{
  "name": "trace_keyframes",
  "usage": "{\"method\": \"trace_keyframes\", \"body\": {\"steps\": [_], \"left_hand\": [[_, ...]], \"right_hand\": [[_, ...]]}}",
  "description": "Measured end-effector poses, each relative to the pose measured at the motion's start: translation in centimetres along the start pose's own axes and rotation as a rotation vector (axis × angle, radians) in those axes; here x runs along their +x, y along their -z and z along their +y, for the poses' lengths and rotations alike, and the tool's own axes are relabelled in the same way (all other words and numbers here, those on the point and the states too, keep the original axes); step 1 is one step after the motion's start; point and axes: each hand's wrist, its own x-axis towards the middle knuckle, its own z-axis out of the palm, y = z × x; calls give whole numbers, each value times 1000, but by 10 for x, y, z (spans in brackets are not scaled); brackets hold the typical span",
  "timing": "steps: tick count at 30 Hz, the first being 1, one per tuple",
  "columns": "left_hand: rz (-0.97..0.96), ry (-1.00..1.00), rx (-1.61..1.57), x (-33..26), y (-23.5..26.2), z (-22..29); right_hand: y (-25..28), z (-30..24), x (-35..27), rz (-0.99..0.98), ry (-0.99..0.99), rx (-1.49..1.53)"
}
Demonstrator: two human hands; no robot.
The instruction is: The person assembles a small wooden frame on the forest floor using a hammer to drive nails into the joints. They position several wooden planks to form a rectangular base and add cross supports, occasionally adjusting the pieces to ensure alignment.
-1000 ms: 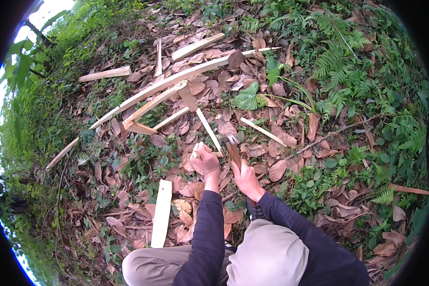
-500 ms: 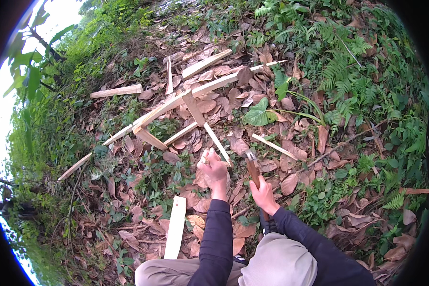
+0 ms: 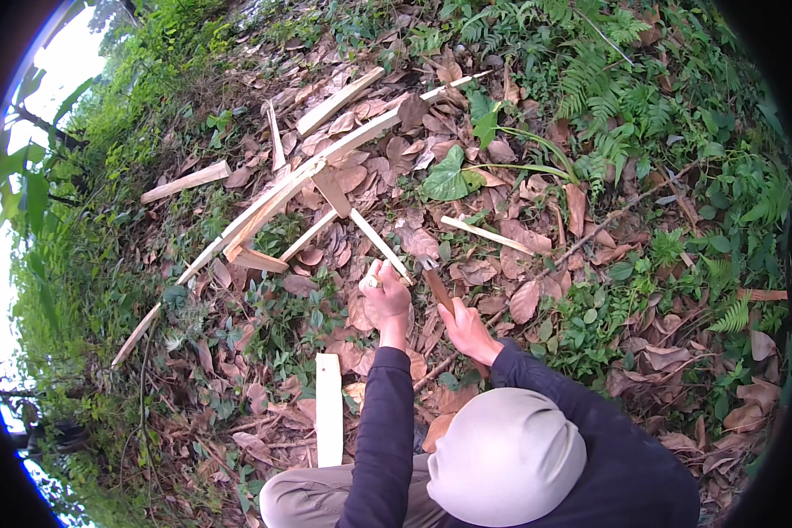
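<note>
My left hand [image 3: 387, 301] is closed beside the lower end of a thin wooden stick [image 3: 380, 244]. Something small and pale shows at its fingers, too small to name. In my right hand [image 3: 468, 330] is a claw hammer [image 3: 439, 289], gripped by its brown wooden handle. The hammer's metal head is close to the stick's end, just right of my left hand. Ahead lies a long pale wooden pole [image 3: 361, 135], with a short flat board [image 3: 330, 192] against it and the thin stick running from that board toward my hands.
Loose split wood lies around: a plank [image 3: 329, 409] near my knee, a thick piece [image 3: 341, 101] at the back, another piece [image 3: 186, 180] at far left and a slim stick [image 3: 487, 236] on the right. Dry leaves and green plants cover the ground; a thin branch [image 3: 625, 210] lies at right.
The hammer has moved left, its head nearer my left hand and the stick's end. My left hand stays closed by the stick. The whole view has shifted and turned slightly.
</note>
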Motion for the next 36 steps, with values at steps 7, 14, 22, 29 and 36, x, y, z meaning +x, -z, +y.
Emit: {"method": "trace_keyframes", "body": {"steps": [7, 14, 22, 29, 36], "left_hand": [[-15, -65, 72, -5, -20, 4], [158, 131, -193, -8, -9, -1], [208, 14, -223, 4, 7, -19], [283, 179, -309, -4, 0, 1], [218, 198, -364, -2, 11, -7]], "right_hand": [[-17, 23, -2, -89, -37, -179], [-12, 7, -1, 69, 1, -94], [-27, -8, 3, 231, 87, 46], [-24, -25, 7, 272, 37, 123], [-21, -32, 12, 75, -44, 79]]}}
